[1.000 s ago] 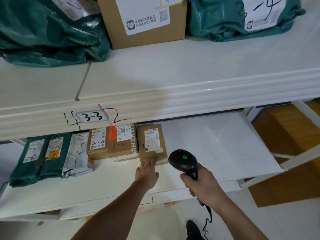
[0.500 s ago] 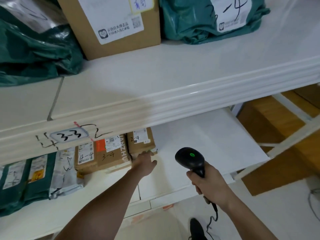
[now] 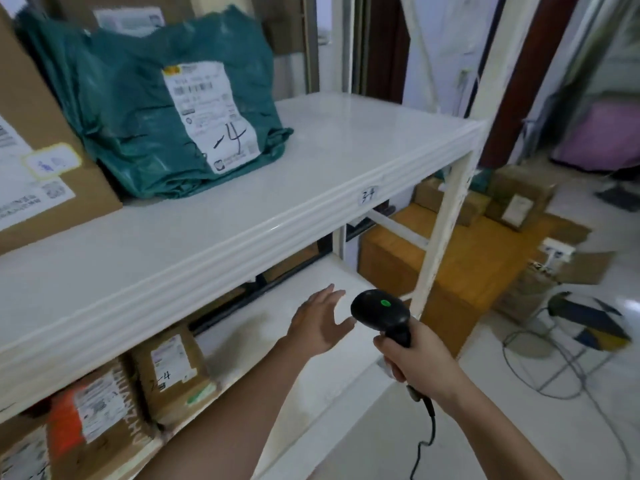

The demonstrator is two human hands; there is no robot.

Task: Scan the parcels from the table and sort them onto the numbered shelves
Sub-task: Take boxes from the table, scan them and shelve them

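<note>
My right hand (image 3: 417, 362) grips a black barcode scanner (image 3: 381, 313) with a green light on top; its cable hangs down. My left hand (image 3: 320, 323) is open and empty, fingers spread, over the lower white shelf (image 3: 298, 344), well to the right of a small brown box marked 2-4 (image 3: 171, 372). That box stands beside a brown box with an orange label (image 3: 93, 414). On the upper shelf (image 3: 242, 216), tagged 3-4 on its edge, sits a green bag marked with a 4 (image 3: 162, 112) next to a large cardboard box (image 3: 38, 161).
The shelf's white corner post (image 3: 440, 237) stands just behind the scanner. Beyond it are wooden crates (image 3: 408, 261) with cardboard boxes (image 3: 516, 199) on top. A round wire stool (image 3: 568, 351) and loose cables lie on the white floor at right.
My left hand has come off the small 2-4 box and drawn back to the right, fingers spread. The view has swung right and up toward the shelf's end.
</note>
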